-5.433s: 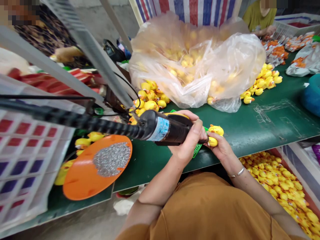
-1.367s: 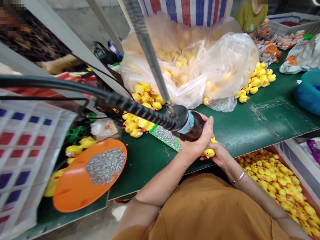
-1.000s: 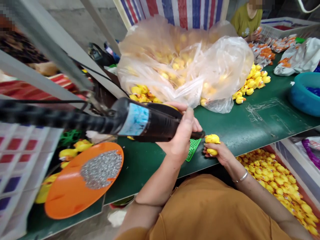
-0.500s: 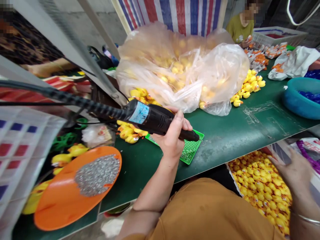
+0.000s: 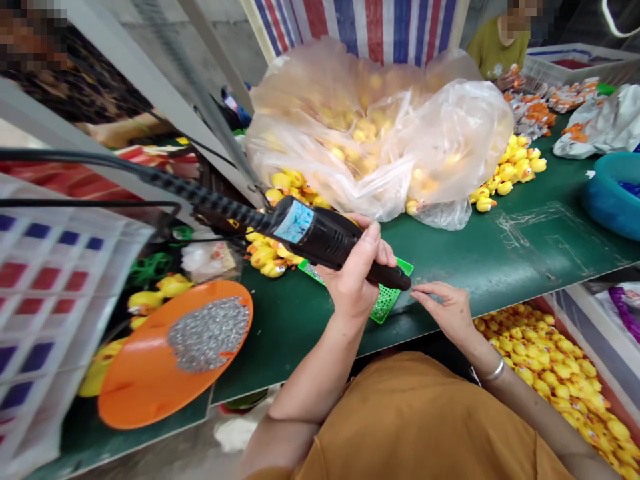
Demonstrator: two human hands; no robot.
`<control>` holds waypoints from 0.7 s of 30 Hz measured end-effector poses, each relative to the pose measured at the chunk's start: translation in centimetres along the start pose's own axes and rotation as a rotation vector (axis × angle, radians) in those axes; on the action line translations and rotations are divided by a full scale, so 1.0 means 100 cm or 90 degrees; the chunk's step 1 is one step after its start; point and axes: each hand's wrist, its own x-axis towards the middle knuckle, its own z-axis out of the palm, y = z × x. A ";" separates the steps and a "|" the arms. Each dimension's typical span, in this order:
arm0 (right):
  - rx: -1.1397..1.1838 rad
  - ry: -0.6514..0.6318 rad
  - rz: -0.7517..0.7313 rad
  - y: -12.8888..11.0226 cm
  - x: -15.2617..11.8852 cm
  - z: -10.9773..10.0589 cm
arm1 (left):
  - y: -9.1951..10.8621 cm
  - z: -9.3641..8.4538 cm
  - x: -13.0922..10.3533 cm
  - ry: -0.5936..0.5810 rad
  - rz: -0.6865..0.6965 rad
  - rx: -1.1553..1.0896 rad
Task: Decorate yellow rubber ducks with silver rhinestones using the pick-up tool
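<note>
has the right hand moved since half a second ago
Yes. Judged against the duck bin, the right hand has moved to the person's left: from the bin's right side to the tip of the black tool.

The middle of a green tray is hidden behind the left hand and a black handheld tool. Anything between the fingertips of the right hand is too small to tell. Cloudy plastic blurs yellow toy ducks inside it. A blue basin is cut off at the right edge; pixel blocks obscure the head of a person at upper right.
</note>
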 end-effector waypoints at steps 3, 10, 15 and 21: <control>-0.022 0.012 -0.063 0.007 0.000 0.003 | -0.002 -0.002 -0.002 -0.006 -0.008 0.008; -0.176 -0.074 -0.144 0.024 0.002 -0.006 | -0.009 -0.001 -0.004 -0.040 0.011 0.035; -0.421 0.029 -0.006 0.052 0.079 -0.063 | -0.013 -0.008 0.006 -0.033 0.023 0.069; -0.620 0.274 0.236 0.085 0.210 -0.127 | -0.016 -0.014 0.018 -0.026 0.034 0.076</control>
